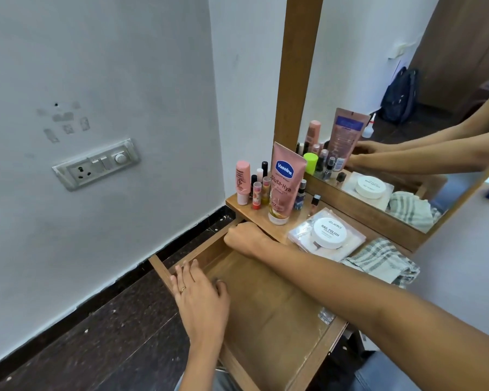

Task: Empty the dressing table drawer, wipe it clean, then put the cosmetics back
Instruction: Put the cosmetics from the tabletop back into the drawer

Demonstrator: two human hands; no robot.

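- We see the drawer [268, 300] in brown wood, its smooth bottom faintly shiny.
- Our Vaseline tube [283, 182] looks like glossy pink plastic.
- The nail polish remover tub [328, 232] has a matt white plastic lid.
- The checked cloth [384, 261] at the shelf's right edge is soft woven fabric.
- The mirror [407, 108] is glossy glass in a wooden frame.

White switchboard [96, 164] on wall; blue backpack [400, 95] in mirror [378, 66].

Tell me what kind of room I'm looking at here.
Probably a bedroom dressing corner: a wood-framed mirror over a shelf of cosmetics, including a Vaseline tube, above an open wooden drawer.
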